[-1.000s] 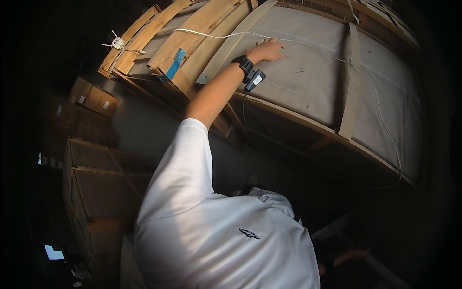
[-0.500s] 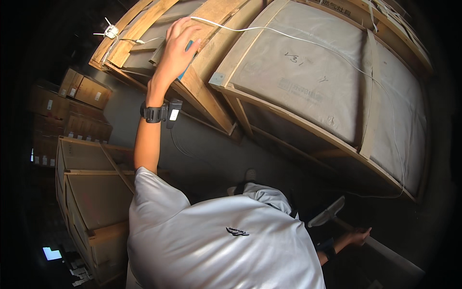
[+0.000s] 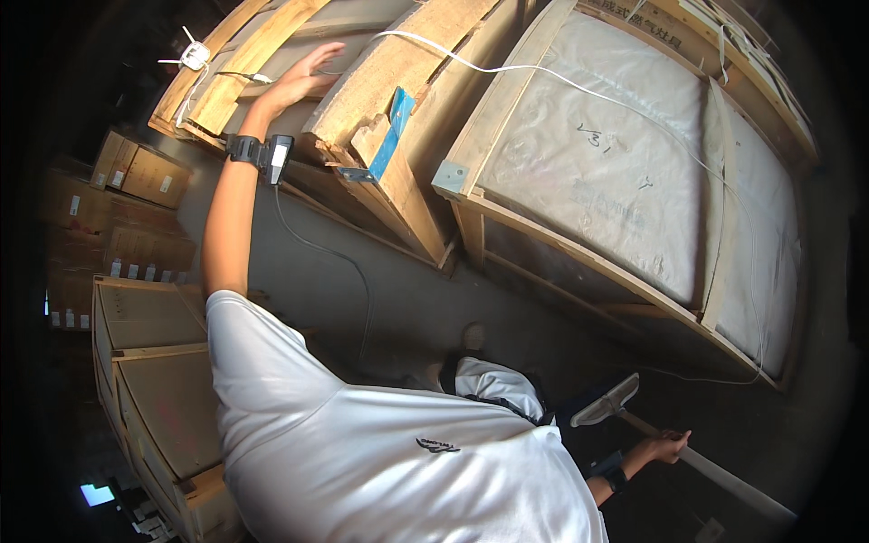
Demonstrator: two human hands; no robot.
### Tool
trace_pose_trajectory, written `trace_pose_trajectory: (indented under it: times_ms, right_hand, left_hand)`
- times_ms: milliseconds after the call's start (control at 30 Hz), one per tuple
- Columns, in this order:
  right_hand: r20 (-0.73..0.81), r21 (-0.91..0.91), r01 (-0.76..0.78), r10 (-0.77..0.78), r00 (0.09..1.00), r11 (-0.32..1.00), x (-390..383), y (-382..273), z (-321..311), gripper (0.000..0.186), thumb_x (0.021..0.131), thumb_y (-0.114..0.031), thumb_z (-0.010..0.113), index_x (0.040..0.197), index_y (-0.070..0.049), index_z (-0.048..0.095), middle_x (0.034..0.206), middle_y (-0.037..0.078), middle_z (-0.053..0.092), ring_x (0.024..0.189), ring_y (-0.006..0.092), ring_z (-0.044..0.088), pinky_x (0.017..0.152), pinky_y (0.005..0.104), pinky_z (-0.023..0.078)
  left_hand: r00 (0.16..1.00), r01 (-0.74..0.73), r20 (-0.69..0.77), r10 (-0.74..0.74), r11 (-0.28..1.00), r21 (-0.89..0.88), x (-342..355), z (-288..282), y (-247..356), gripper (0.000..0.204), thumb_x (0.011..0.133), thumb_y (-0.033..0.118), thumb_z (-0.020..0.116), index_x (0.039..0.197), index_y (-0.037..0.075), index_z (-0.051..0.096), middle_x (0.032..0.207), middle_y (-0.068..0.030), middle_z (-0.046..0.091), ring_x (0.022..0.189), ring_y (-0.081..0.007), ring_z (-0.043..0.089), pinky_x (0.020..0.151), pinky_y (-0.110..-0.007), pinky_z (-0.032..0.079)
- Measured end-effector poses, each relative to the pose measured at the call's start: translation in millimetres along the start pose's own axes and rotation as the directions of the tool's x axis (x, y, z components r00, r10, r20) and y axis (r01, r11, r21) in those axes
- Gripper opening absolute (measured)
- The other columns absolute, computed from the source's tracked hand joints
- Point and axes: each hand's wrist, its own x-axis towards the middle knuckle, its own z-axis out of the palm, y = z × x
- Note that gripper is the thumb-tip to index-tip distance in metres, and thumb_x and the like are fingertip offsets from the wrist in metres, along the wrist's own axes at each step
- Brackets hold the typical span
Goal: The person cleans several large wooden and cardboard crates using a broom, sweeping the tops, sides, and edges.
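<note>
My left hand [image 3: 303, 77] is raised over the wooden crate at the upper left, its fingers stretched out and apart, holding nothing. Beside it runs the thick wooden beam [image 3: 385, 77] of that crate, with a blue corner strip [image 3: 391, 136] on its near end. I cannot tell whether my fingertips touch the wood. At the lower right my right hand [image 3: 668, 446] is closed around the pole of a long-handled tool [image 3: 608, 401] with a flat, pale, flared head. The pole slants down to the right, past my hand.
A large crate [image 3: 597, 154] wrapped in plastic film stands to the right, a white cable [image 3: 543, 69] lying across it. A white power strip [image 3: 194, 56] rests on the left crate. Cardboard boxes [image 3: 149, 172] and another crate [image 3: 163, 389] stand at the left.
My left hand has come off the blue-strapped corner and moved left, uncovering the strip. My right hand stays on the pole. The view has shifted slightly.
</note>
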Motion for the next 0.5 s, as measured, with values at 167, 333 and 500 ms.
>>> trace_pose_trajectory:
  times_ms: [167,333,500]
  right_hand:
    - [0.105,0.037,0.028,-0.031,0.994,0.999,-9,-12,-12,0.042,0.098,-0.017,0.068,0.063,-0.013,0.044,0.051,-0.002,0.038,0.041,0.0097,0.037,0.041,0.0271,0.029]
    - [0.003,0.009,0.027,-0.027,1.000,1.000,-2,-9,-25,0.041,0.097,-0.018,0.069,0.064,-0.012,0.046,0.051,-0.001,0.038,0.041,0.0098,0.038,0.041,0.0270,0.029]
    - [-0.016,-0.047,0.006,-0.007,1.000,0.999,-3,-7,-15,0.042,0.097,-0.018,0.069,0.063,-0.012,0.046,0.051,-0.001,0.038,0.041,0.0099,0.038,0.041,0.0272,0.030]
  left_hand:
    - [0.980,0.027,0.194,-0.050,0.993,0.118,18,-7,-28,0.027,0.101,0.007,0.062,0.126,-0.003,0.061,0.122,-0.0050,0.068,0.114,-0.0126,0.063,0.101,-0.027,0.048]
    - [0.981,-0.175,-0.107,0.163,0.978,-0.115,-4,-26,-10,0.019,0.107,0.019,0.057,0.113,0.003,0.064,0.099,-0.0039,0.068,0.099,-0.0135,0.065,0.096,-0.029,0.050]
    - [0.854,-0.400,-0.468,0.228,0.862,-0.311,-70,-68,42,0.021,0.109,0.020,0.051,0.112,0.000,0.058,0.100,-0.0114,0.065,0.100,-0.0208,0.064,0.099,-0.037,0.051]
